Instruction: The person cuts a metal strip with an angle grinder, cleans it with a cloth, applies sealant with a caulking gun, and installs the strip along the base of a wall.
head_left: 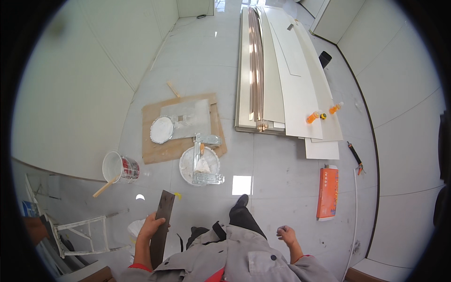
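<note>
My left hand (pixel 150 226) is wrapped round a long, flat dark brown board (pixel 164 202), held upright at a slant beside my left leg. My right hand (pixel 286 234) hangs apart from everything at my right side, its fingers curled in; whatever they may hold is too small to make out. Ahead of the board, a round white lid (pixel 186 175) carries a metal bracket-like piece (pixel 206 178) and a lump of white paste. A white bucket (pixel 112 165) with a wooden stick (pixel 104 188) leaning out of it stands to the left.
Brown cardboard (pixel 150 152) bears a grey sheet (pixel 197 115) and another white-coated lid (pixel 162 129). White panels (pixel 300 103) and shiny copper-coloured strips (pixel 256 70) lie stacked ahead right, with orange bottles (pixel 313 117) on top. An orange box (pixel 327 192) lies right; a stepladder (pixel 87 228) is left.
</note>
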A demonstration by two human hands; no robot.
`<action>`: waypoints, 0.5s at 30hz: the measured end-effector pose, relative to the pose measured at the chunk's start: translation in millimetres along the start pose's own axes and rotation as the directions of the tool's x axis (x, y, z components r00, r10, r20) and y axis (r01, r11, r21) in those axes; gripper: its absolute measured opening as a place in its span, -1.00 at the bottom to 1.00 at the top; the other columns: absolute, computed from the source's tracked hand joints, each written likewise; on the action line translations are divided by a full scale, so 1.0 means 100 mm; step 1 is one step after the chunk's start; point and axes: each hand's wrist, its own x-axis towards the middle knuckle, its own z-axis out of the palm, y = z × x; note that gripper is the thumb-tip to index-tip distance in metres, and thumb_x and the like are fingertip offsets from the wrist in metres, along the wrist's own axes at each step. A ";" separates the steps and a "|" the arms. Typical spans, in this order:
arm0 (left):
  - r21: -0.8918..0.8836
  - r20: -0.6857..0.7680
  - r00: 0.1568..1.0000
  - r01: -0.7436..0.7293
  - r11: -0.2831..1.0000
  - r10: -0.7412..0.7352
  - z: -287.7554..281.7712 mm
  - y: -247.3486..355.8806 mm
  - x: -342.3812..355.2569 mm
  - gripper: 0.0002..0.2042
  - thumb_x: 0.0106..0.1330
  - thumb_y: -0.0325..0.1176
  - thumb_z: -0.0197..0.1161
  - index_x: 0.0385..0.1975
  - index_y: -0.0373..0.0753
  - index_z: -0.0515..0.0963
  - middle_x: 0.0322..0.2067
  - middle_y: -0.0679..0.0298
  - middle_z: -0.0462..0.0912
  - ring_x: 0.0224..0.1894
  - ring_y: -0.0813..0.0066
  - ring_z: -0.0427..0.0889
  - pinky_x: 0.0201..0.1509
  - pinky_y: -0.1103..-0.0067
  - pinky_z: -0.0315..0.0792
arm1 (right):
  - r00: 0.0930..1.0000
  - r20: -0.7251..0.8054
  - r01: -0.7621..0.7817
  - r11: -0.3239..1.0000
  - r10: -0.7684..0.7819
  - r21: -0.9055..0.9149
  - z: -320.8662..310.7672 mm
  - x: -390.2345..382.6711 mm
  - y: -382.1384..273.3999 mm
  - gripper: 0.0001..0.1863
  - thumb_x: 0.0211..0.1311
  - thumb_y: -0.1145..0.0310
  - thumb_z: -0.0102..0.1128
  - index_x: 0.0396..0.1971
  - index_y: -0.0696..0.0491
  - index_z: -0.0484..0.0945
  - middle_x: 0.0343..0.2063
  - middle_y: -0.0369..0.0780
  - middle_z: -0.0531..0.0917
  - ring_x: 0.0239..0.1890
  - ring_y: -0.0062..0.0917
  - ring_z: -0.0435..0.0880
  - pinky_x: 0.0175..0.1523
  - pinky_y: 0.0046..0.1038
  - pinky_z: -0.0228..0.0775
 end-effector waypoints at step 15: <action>-0.173 -0.037 0.997 0.064 0.983 -0.071 0.96 1.30 1.27 -0.69 0.32 -0.43 0.14 0.04 -0.37 0.44 -0.28 0.07 0.65 -0.29 0.27 0.70 -0.19 0.36 0.65 | 0.996 -0.046 0.079 0.996 -0.081 -0.039 -1.46 1.62 -2.01 -0.76 0.30 0.34 0.14 -0.15 0.17 0.56 -0.34 -0.21 0.66 -0.33 -0.50 0.71 -0.28 -0.45 0.62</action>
